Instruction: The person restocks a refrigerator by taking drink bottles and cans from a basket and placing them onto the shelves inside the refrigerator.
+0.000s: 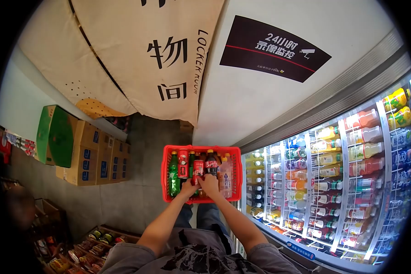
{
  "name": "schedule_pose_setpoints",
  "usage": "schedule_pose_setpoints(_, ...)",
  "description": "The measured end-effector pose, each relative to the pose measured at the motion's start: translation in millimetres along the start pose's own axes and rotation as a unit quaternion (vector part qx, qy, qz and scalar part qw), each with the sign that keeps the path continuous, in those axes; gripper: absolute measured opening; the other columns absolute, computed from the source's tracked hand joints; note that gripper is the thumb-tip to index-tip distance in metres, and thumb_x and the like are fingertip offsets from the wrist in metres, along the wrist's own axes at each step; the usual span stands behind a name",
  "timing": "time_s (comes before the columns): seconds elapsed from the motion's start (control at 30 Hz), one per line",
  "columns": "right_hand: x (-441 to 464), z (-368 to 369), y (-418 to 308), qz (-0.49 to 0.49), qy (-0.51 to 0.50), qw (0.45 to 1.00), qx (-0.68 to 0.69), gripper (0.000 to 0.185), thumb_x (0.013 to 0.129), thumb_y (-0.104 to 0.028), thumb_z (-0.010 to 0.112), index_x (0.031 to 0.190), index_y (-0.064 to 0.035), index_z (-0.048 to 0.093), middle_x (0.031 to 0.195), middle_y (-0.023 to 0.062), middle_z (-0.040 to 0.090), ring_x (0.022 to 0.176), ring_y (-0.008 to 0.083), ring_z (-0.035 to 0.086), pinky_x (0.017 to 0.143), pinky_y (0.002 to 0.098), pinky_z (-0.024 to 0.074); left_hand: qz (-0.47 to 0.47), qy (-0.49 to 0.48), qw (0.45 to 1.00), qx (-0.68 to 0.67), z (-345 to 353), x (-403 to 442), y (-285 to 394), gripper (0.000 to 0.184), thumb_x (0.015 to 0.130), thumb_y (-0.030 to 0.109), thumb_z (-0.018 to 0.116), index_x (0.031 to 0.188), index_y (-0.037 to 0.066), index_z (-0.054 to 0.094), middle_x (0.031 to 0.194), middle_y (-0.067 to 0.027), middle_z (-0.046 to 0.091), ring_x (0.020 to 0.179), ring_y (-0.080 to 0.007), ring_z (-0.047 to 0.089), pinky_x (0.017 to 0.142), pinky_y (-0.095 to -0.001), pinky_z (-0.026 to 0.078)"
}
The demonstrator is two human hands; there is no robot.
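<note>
A red plastic basket (236,176) full of drinks is in front of my body. Inside, a green bottle (173,176) lies at the left, beside a red can (182,163). A second red can (198,168) sits in the middle, with its lower end between my hands. My left hand (187,188) has its fingers closed at that can's left side. From the right, my right hand (208,186) closes on the same can, close below a dark cola bottle (210,160). Clear bottles with pale labels (225,176) fill the right side. My hands partly hide the lower drinks.
A lit drinks cooler (324,171) with rows of bottles stands at the right. Stacked cardboard boxes (91,160) are on the grey floor (146,137) at the left. A fabric curtain (137,55) hangs ahead. Snack trays (89,249) are at the lower left.
</note>
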State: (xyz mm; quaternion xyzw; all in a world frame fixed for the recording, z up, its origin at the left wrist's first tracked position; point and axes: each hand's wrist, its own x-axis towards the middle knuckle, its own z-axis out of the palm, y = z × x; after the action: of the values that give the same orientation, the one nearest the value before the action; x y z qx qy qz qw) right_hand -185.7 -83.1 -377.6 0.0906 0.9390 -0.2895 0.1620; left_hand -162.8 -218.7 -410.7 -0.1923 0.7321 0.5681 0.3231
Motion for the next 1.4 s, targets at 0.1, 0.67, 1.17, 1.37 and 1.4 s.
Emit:
schedule_pose_setpoints(0.1, -6.2, 2.5, 0.0, -0.006, 0.011, 1.0, 0.021, 0.045, 0.079, -0.042, 0.072, 0.088, 0.0017, 0.069, 0.082, 0.0242, 0.068, 0.08, 0.0402, 0.067, 0.072, 0.0475, 0.0539, -0.008, 0.003, 1.0, -0.03, 1.1, 6.7, -15.8, 0.062, 0.082, 0.021, 0.075, 0.131, -0.004, 0.046, 0.119, -0.0157, 0.061, 0.107, -0.0229, 0.06, 0.09, -0.0339, 0.048)
schedule_pose_setpoints(0.67, -54.6, -54.5, -27.1, 0.015, -0.087, 0.823, 0.562, 0.041, 0.088, -0.02, 0.071, 0.124, -0.0056, 0.058, 0.108, 0.0045, 0.063, 0.1, 0.0172, 0.063, 0.081, 0.0301, 0.0534, 0.135, -0.075, 0.96, -0.236, -22.6, -61.8, 46.1, 0.069, 0.087, 0.02, 0.074, 0.14, 0.001, 0.033, 0.125, -0.0108, 0.057, 0.11, -0.0183, 0.057, 0.094, -0.0319, 0.045)
schedule_pose_setpoints(1.17, -154.1, -154.7, -1.6, -0.022, 0.064, 0.799, 0.598, 0.048, 0.091, -0.015, 0.067, 0.135, -0.0052, 0.05, 0.118, 0.0015, 0.062, 0.104, 0.01, 0.059, 0.084, 0.0238, 0.0494, 0.254, -0.263, 0.914, -0.175, 29.7, -136.5, 125.3, 0.054, 0.086, 0.001, 0.065, 0.134, 0.004, 0.04, 0.123, -0.0136, 0.057, 0.118, -0.02, 0.055, 0.102, -0.033, 0.043)
schedule_pose_setpoints(1.37, -227.9, -178.7, 37.2, -0.068, 0.164, 0.764, 0.62, 0.052, 0.089, -0.008, 0.067, 0.136, 0.0012, 0.047, 0.121, 0.0085, 0.062, 0.109, 0.0141, 0.059, 0.094, 0.0288, 0.0474, 0.277, -0.349, 0.889, -0.102, 88.0, -185.8, 134.2, 0.058, 0.086, 0.001, 0.067, 0.136, 0.002, 0.036, 0.121, -0.0122, 0.057, 0.111, -0.0158, 0.057, 0.095, -0.0295, 0.048)
schedule_pose_setpoints(1.4, -239.6, -178.1, 46.1, -0.079, 0.195, 0.761, 0.614, 0.052, 0.088, -0.008, 0.068, 0.136, 0.0016, 0.048, 0.121, 0.0085, 0.062, 0.11, 0.0144, 0.059, 0.095, 0.029, 0.0473, 0.296, -0.354, 0.883, -0.083, 98.4, -196.2, 133.7, 0.058, 0.086, 0.001, 0.066, 0.136, 0.002, 0.036, 0.12, -0.0123, 0.057, 0.11, -0.0156, 0.058, 0.094, -0.0292, 0.048)
